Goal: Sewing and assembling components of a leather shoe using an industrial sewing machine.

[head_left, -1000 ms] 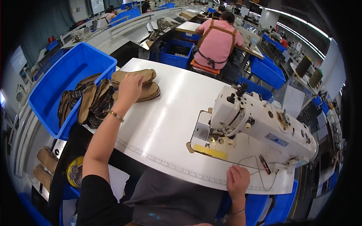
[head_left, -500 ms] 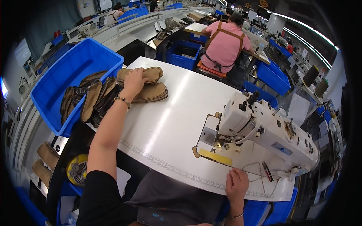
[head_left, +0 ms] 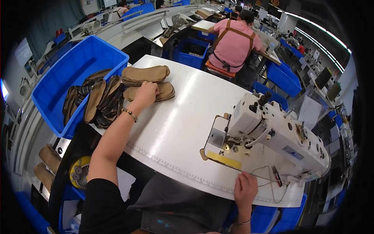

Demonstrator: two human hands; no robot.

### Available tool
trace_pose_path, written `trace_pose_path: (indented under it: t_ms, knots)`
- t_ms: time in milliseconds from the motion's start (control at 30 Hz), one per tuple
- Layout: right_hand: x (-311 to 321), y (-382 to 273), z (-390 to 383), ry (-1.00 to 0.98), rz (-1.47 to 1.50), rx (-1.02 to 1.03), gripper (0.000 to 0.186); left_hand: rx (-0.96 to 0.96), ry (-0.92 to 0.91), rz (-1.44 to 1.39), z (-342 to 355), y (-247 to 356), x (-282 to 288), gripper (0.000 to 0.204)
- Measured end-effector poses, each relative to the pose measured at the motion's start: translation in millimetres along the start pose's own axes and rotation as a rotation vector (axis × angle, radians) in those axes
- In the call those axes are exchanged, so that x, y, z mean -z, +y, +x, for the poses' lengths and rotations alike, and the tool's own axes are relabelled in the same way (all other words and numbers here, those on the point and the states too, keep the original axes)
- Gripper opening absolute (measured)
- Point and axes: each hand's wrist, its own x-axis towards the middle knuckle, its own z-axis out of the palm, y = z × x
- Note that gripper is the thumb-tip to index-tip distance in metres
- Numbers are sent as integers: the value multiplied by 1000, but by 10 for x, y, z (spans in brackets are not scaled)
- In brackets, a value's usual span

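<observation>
Two stacks of brown insole-shaped pieces lie at the table's far left corner, a far stack (head_left: 146, 74) and a near stack (head_left: 165, 92). My left hand (head_left: 145, 94) is over the near stack, fingers bent in a pinch at its top piece; the fingertips are partly hidden. My right hand (head_left: 245, 188) rests at the table's front edge, loosely curled with nothing visible in it. Just beyond it is the yellow strip (head_left: 224, 160) beside the plate of a white sewing machine (head_left: 280, 134). Red-handled snips (head_left: 277, 176) and a thin looped cord (head_left: 261, 171) lie to its right.
A large blue bin (head_left: 50, 101) stands left of the table, with dark strapped pieces (head_left: 107, 103) hanging over its rim. A ruler strip (head_left: 179, 170) runs along the front edge. A yellow fan (head_left: 80, 171) sits below left. Ahead, a person in pink (head_left: 235, 45) works at another table.
My left hand has come off the far stack toward me, onto the near stack, and its fingers have drawn together. My right hand stays nearly still. The view has shifted slightly.
</observation>
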Motion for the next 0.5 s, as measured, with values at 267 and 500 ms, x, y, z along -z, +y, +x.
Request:
trace_pose_path:
  t_ms: [267, 500]
  knots:
    - [-13, -21, -31, 33, 6, 51, 18, -363, 169, -168, -640, 877, 68, 11]
    - [-395, -873, 402, -217, 303, 249, 67, -653, -124, -419, -1427, 1441, 81, 15]
